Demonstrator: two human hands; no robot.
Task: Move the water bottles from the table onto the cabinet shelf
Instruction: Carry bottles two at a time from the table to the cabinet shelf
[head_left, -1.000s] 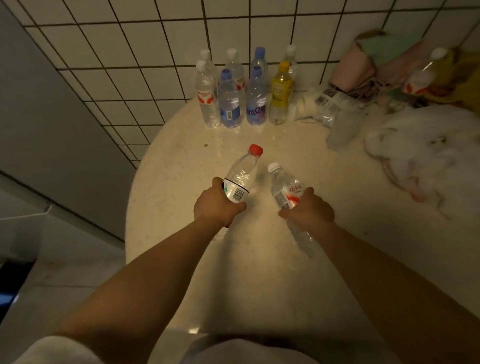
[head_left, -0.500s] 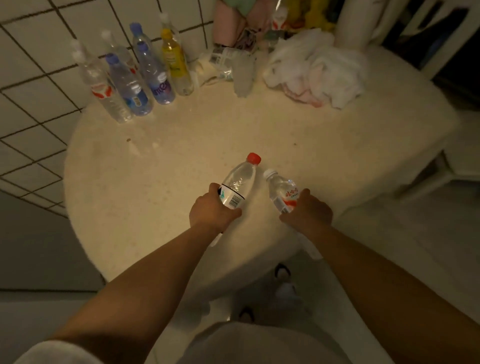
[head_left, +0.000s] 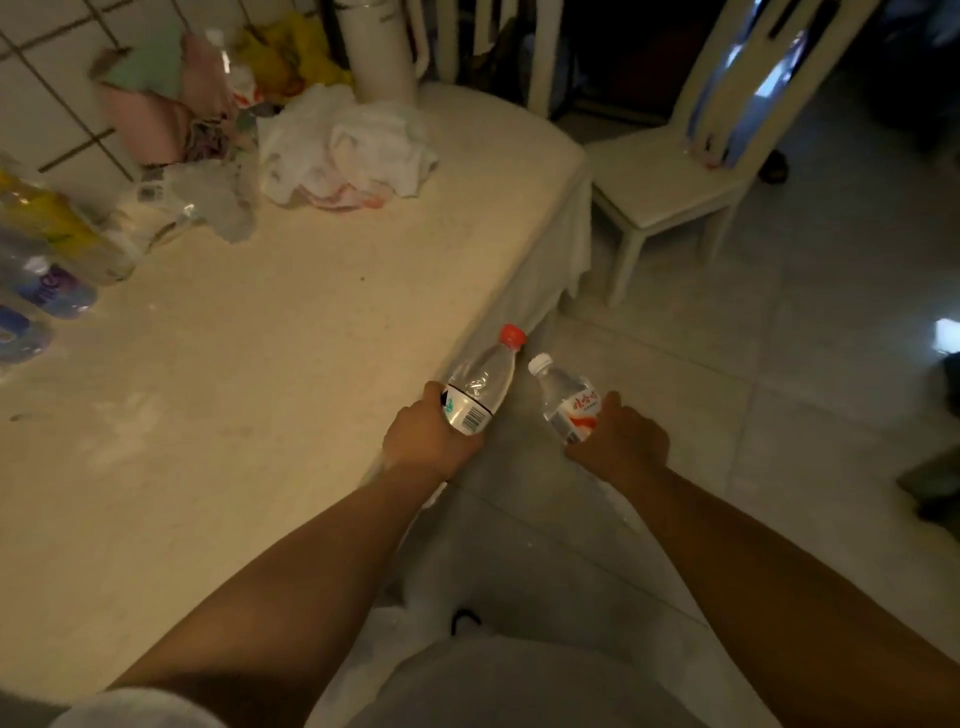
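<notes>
1. While the left hand (head_left: 431, 441) grips the red-capped bottle (head_left: 480, 387) over the table (head_left: 234, 364) edge, the right hand (head_left: 621, 441) is wrapped round the white-capped bottle (head_left: 566, 402) above the floor.
2. Both bottles are held low on their bodies and tilted, so one could slip if the grip loosens.
3. More bottles (head_left: 41, 270) stand at the table's far left; no cabinet is in view.

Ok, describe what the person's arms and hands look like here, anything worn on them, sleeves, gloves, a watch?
Both forearms are bare from the wrist up to near the elbow. The left hand and right hand wear no gloves, and no watch, bracelet or ring shows. A light grey short sleeve edge shows at the bottom left, on the left arm. The right arm's sleeve is out of frame.
</notes>
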